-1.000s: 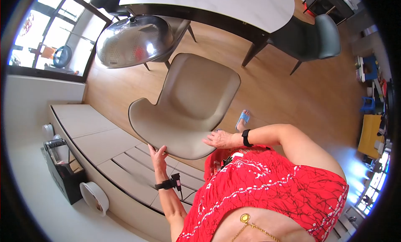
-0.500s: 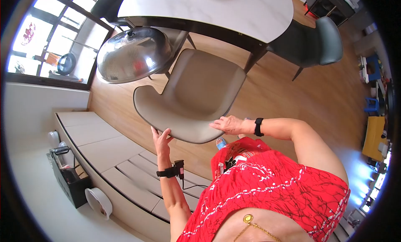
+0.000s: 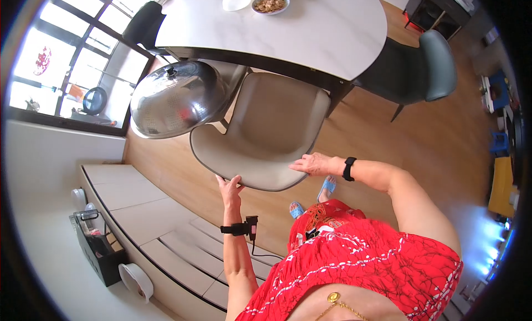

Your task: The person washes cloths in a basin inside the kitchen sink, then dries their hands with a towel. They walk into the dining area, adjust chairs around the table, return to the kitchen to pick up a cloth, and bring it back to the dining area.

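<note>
A beige padded chair (image 3: 271, 118) stands in front of me, its far side close to the white marble-look table (image 3: 310, 30). My left hand (image 3: 230, 189) grips the near-left edge of its curved backrest, thumb on top and fingers partly hidden below. My right hand (image 3: 315, 164) is on the backrest's right end, fingers pressed over the rim. A shiny perforated metal dome cover (image 3: 177, 99) with a black knob lies left of the chair, over another seat. Each wrist wears a black band.
A dark green chair (image 3: 426, 66) stands at the table's right end. On the table are a bowl of food (image 3: 270, 4) and a white plate (image 3: 236, 0). A low cabinet (image 3: 138, 215) runs along the left wall, with a black box (image 3: 102, 251) beside it.
The chair, with both my hands on it, has moved closer to the table. More of the tabletop has come into view, with the bowl and plate on it.
</note>
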Tool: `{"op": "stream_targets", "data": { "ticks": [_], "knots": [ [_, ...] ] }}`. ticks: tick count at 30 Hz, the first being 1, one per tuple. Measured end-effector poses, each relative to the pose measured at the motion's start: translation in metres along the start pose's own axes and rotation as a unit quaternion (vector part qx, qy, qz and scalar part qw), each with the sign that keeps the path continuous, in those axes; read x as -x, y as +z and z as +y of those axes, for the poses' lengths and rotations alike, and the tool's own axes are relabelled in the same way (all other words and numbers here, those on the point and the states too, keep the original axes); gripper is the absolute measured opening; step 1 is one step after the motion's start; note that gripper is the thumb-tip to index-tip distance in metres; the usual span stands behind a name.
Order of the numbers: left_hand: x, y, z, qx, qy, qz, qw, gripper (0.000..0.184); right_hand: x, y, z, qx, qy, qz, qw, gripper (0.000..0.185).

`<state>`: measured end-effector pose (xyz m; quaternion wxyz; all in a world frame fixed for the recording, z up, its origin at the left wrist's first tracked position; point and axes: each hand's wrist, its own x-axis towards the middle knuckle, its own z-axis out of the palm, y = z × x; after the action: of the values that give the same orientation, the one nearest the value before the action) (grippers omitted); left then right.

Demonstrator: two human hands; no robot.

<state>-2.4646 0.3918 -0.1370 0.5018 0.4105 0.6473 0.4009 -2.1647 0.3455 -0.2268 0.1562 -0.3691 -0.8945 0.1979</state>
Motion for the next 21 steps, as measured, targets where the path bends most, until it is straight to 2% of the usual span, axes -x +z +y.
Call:
{"op": "stream_targets", "data": {
  "ticks": [5, 8, 10, 11, 13, 20, 21],
  "knots": [
    [0.005, -0.01, -0.002, 0.001, -0.002, -0.017, 1.0, 0.055, 0.0, 0.013, -0.016, 0.002, 0.033, 0.012, 0.999, 0.05],
    [0.0, -0.021, -0.01, 0.007, 0.027, -0.035, 0.999, 0.067, -0.006, 0.02, -0.023, 0.011, 0.042, -0.001, 0.999, 0.049],
    [-0.002, -0.027, -0.014, 0.007, 0.022, -0.024, 0.999, 0.068, -0.01, 0.028, -0.027, 0.015, 0.05, 0.002, 0.999, 0.05],
    [-0.004, -0.03, -0.017, 0.006, 0.018, -0.023, 1.0, 0.068, -0.011, 0.035, -0.025, 0.014, 0.036, 0.033, 0.999, 0.052],
    [-0.007, -0.027, -0.014, 0.01, 0.015, -0.027, 0.999, 0.068, -0.008, 0.036, -0.02, 0.023, 0.032, 0.031, 0.999, 0.054],
    [0.03, 0.001, -0.013, 0.036, 0.011, -0.01, 0.999, 0.068, 0.023, -0.011, -0.029, 0.023, 0.028, -0.015, 0.999, 0.06],
    [0.035, 0.004, -0.014, 0.031, 0.007, -0.018, 0.999, 0.068, 0.029, -0.007, -0.024, 0.02, 0.035, -0.04, 0.998, 0.071]
  ]
}}
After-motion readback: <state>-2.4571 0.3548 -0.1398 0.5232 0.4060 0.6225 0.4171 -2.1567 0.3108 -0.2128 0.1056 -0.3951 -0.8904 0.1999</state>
